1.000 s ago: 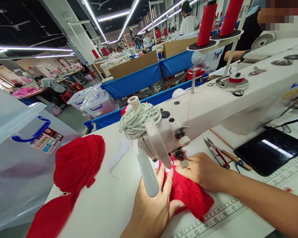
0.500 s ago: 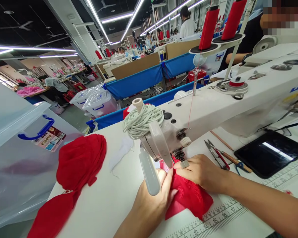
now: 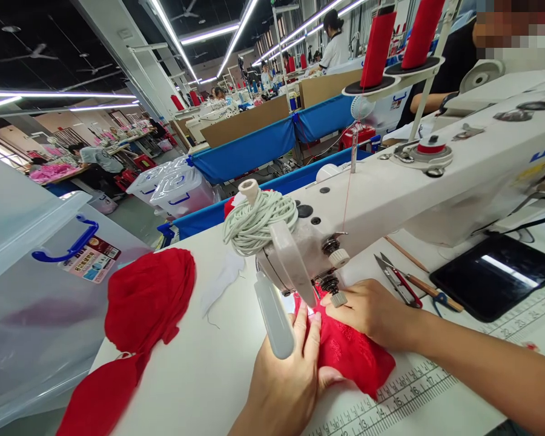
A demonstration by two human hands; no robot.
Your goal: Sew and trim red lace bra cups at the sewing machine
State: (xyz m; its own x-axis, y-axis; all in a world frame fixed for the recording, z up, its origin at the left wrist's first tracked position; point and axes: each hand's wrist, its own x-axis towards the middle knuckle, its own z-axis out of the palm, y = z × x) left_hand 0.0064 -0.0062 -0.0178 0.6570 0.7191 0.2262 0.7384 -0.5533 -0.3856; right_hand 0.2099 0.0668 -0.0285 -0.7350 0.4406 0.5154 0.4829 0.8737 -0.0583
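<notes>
A piece of red lace fabric lies under the head of a white sewing machine. My left hand rests on its left part, fingers stretched out and apart, the fingertips close to the needle area. Across from it, my right hand has its fingers bent and pressed together on the fabric just right of the machine head. The needle and presser foot are mostly hidden behind the machine head and a grey lever-like guard. A pale bundle of cord hangs on top of the head.
To the left lie a bunched red cloth and a clear plastic bin. A white scrap is behind my left hand. Thread snips, a wooden-handled tool and a black tablet lie right. Printed ruler markings run along the front.
My left hand has shifted slightly right, its fingers now flatter and more spread on the fabric. The pink underside at the front is now covered. My right hand has barely moved.
</notes>
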